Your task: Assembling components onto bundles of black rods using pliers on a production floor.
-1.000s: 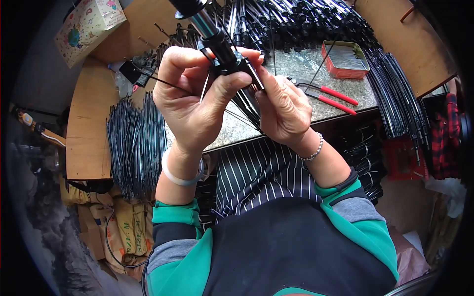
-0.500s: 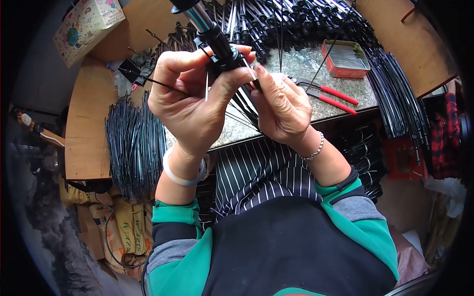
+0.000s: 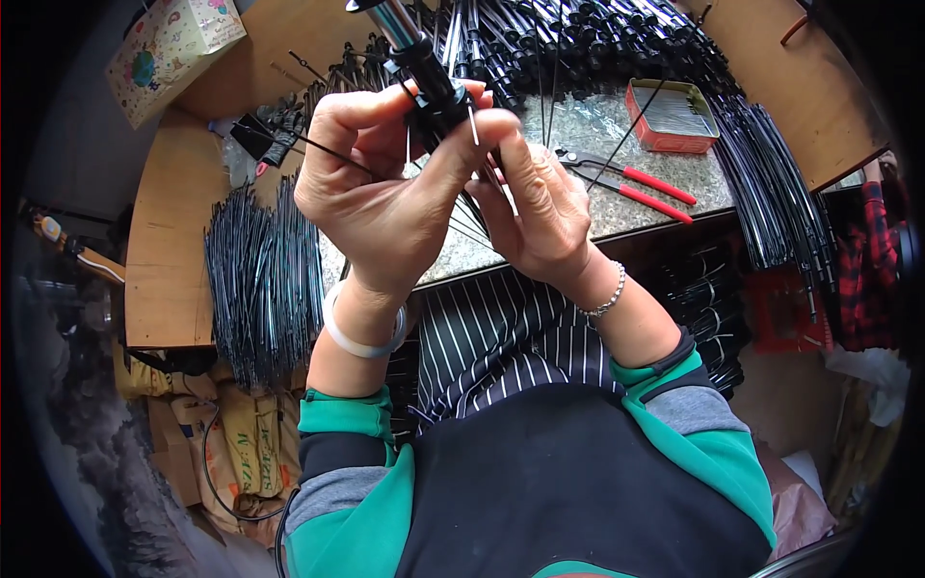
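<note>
Head view showed the tabletop (image 3: pixel 665 164), a speckled stone slab lying beyond and below both hands. A heap of black rods (image 3: pixel 617 39) covered its far side, beyond the hands, and more rods hung in a long bunch off to the right. Left of the left hand, a second bundle of thin dark ribs (image 3: pixel 262 279) lay across a wooden board (image 3: pixel 159 260). A striped apron (image 3: pixel 501 332) sat below the wrists. A patterned box (image 3: pixel 173 48) stood far to the left and beyond. A red tray (image 3: pixel 673 116) rested to the right of the right hand, and red-handled pliers (image 3: pixel 631 183) lay just right of that hand.

The left hand (image 3: pixel 385 207) was closed around a black hub (image 3: pixel 438 91) on a shiny shaft (image 3: pixel 390 21), thumb and fingers pinching it, raised above the tabletop. The right hand (image 3: pixel 540 217) was close against the left, fingers curled narrow around thin wire ribs (image 3: pixel 482 188) fanning down from the hub. What exactly its fingertips pinched could not be told.
</note>
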The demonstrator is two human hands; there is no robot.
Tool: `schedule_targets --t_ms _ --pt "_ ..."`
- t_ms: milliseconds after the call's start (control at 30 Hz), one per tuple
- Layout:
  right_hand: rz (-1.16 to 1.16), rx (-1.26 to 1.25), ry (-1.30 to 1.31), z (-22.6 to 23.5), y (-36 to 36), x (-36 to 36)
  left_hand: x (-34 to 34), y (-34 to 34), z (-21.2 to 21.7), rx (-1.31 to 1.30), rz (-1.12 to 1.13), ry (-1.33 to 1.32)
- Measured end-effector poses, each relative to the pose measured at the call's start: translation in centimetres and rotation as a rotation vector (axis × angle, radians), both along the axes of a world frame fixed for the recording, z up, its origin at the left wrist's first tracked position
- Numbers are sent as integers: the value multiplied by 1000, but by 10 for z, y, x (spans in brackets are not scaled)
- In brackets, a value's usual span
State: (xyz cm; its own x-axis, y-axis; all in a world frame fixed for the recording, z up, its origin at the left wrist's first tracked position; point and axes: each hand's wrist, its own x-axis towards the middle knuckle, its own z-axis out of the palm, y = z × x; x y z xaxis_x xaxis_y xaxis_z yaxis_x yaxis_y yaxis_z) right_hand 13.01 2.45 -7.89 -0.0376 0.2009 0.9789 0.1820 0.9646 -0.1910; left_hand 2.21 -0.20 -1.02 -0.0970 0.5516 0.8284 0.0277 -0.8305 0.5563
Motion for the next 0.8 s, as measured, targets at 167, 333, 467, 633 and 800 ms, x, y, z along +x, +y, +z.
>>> schedule_targets --t_ms 167,333,467,633,800 --pt "-60 -34 73 3 -9 -8 9 -8 1 16 161 34" --pt "141 -266 100 7 -13 2 31 -20 12 145 283 133" --pt "830 -635 243 22 -11 3 -8 -68 57 600 70 -345" --pt "1058 -760 149 15 -9 -3 -56 -37 26 32 130 174" --pt "1080 -803 106 12 -19 -13 -68 -28 12 -224 -59 148"
